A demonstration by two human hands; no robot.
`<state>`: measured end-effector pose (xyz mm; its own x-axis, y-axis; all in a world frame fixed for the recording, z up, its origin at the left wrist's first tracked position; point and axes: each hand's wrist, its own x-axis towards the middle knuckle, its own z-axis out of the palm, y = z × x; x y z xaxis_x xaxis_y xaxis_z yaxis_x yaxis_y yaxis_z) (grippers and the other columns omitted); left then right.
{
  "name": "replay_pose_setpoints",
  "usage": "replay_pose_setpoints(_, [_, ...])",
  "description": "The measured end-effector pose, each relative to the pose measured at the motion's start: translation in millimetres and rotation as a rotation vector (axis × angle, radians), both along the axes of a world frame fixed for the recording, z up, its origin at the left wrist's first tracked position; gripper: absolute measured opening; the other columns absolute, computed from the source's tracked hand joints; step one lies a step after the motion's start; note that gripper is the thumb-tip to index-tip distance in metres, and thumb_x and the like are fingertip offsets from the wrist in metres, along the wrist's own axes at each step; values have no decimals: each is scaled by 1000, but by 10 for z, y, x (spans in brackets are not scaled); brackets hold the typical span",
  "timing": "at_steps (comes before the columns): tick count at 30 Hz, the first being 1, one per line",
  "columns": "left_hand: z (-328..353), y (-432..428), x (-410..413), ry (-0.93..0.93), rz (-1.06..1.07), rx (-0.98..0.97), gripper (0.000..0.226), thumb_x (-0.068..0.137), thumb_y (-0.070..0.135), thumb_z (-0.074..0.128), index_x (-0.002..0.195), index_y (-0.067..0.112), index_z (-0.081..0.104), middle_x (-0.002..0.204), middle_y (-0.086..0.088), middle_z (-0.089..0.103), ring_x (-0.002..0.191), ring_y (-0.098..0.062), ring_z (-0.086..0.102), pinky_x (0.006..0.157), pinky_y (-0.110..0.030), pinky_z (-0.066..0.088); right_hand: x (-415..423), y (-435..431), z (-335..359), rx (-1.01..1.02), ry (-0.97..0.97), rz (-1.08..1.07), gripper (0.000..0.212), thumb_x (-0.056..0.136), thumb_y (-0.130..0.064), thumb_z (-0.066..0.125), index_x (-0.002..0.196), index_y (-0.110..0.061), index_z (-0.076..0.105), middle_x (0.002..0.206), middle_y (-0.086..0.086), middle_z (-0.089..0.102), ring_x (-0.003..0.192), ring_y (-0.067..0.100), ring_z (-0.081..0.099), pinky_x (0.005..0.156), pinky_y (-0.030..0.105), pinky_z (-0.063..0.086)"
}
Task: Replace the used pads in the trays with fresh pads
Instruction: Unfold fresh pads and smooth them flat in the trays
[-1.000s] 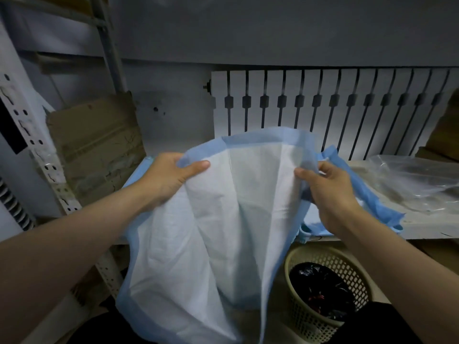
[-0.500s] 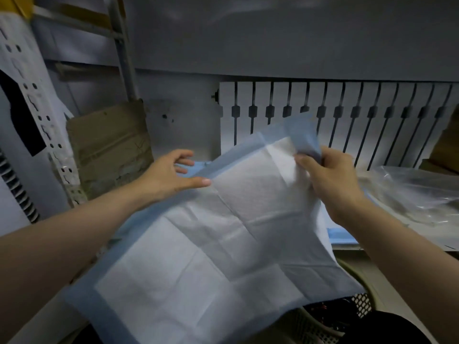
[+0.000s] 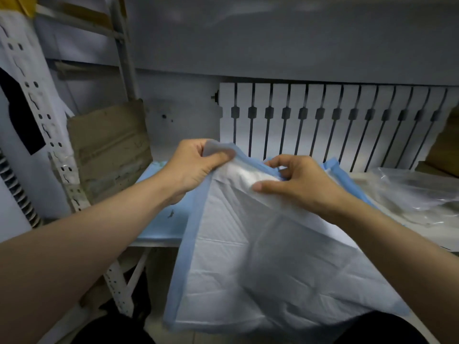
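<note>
A large white pad with a blue border (image 3: 260, 264) hangs unfolded in front of me, its lower edge draping toward my lap. My left hand (image 3: 193, 167) pinches its top left corner. My right hand (image 3: 298, 184) grips the top edge a little to the right, thumb on the white face. Behind the pad, blue pads (image 3: 159, 219) lie flat on the white shelf (image 3: 159, 243). More blue pad edges (image 3: 342, 170) show just past my right hand. No tray is in view.
A white radiator (image 3: 335, 125) lines the wall behind the shelf. A cardboard sheet (image 3: 109, 147) leans at the back left beside a perforated metal rack post (image 3: 44, 135). Crumpled clear plastic wrap (image 3: 417, 192) lies on the shelf at the right.
My hands have come closer together along the pad's top edge. The left hand went from lying open on the pad to pinching its corner, and the pad now hangs lower and more to the right.
</note>
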<state>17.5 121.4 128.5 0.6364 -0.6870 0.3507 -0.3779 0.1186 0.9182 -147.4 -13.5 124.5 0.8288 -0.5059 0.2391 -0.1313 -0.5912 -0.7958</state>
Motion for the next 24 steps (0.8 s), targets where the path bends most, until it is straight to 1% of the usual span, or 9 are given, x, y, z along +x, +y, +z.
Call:
replay_pose_setpoints(2, [-19,34,67,31,89,-42,8,84,20,73,89,14,73,83,3,74,73,-5,69,64,-17,53,-70,-56,-1,-114,216,3,37,68,-41,84,97,-24,69,87,-3,71,75,14,68,66,28,57])
replay_pose_setpoints(4, [-33,79,154,54,167,-84,4,84,17,72,85,13,71,80,4,72,67,-3,67,60,-16,52,-133,-142,-44,-178,385,4,33,69,-38,84,92,-18,71,87,1,71,78,17,68,71,32,58])
replay_pose_setpoints(7, [-54,182,307,49,260,-111,7,85,19,72,80,15,70,77,6,71,63,0,64,58,-16,51,-214,-259,-151,-248,581,-30,30,70,-34,84,79,-10,69,74,2,63,66,16,59,60,28,46])
replay_pose_setpoints(11, [-50,314,409,3,361,-143,9,88,19,69,84,11,69,80,2,68,60,3,62,58,-14,51,-284,-318,-162,-287,654,-123,32,73,-31,81,61,-19,54,62,-2,48,57,11,43,53,21,33])
replay_pose_setpoints(15, [8,448,480,-42,492,-191,11,91,19,65,95,9,67,82,2,64,57,6,57,55,-10,46,-339,-386,-12,-341,601,-199,18,79,-24,75,76,-18,58,75,1,54,67,14,51,56,23,36])
replay_pose_setpoints(18, [134,571,527,-116,571,-173,20,95,20,59,111,9,65,100,-1,63,84,-8,59,65,-13,46,-348,-410,181,-313,461,-280,11,85,-22,68,82,-17,59,86,7,59,75,20,56,63,30,47])
replay_pose_setpoints(20, [267,648,534,-111,593,-119,27,97,24,54,119,9,61,109,1,61,98,-14,57,79,-20,42,-358,-371,377,-299,320,-341,19,92,-27,60,80,-13,61,79,9,59,68,22,55,60,31,45])
replay_pose_setpoints(21, [343,683,529,-83,570,-84,27,98,27,53,116,10,63,109,1,61,98,-15,56,81,-24,41,-367,-344,478,-284,238,-370,27,95,-32,57,78,-10,61,73,10,58,63,22,53,57,30,42])
replay_pose_setpoints(24, [579,803,471,-47,436,-11,32,87,47,63,85,15,69,94,-3,69,85,-18,61,78,-30,45,-425,-299,771,-234,-32,-456,38,92,-37,61,70,-6,59,62,10,52,56,22,46,53,30,36])
